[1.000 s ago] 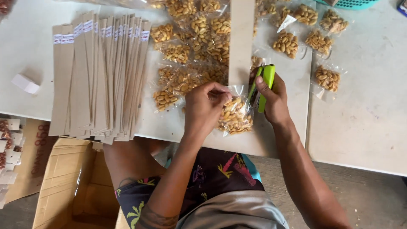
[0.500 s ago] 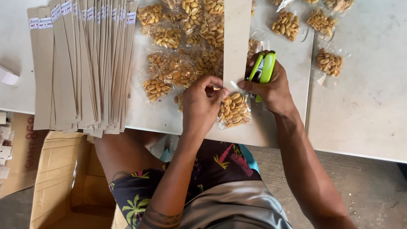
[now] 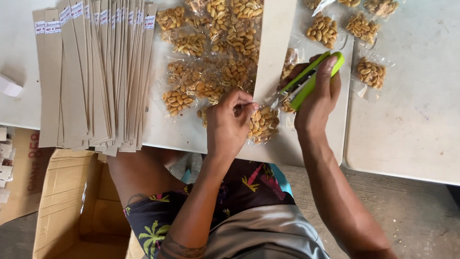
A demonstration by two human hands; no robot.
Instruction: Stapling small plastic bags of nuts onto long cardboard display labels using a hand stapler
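White bench [image 3: 407, 129] carrying peanut packets: left hand [image 3: 229, 125] pinches the peanut bag [image 3: 264, 125] at the bench's near edge, beneath a cardboard strip [image 3: 274, 48]; right hand [image 3: 317, 103] closes around a green stapler [image 3: 314, 79].

Daylit white table [image 3: 412, 120] above grey concrete floor [image 3: 417, 216], cardboard box [image 3: 67, 201] beneath.

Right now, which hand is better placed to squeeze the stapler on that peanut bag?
Right. The right hand already grips the green stapler, its nose at the cardboard strip. The left hand pinches the peanut bag.
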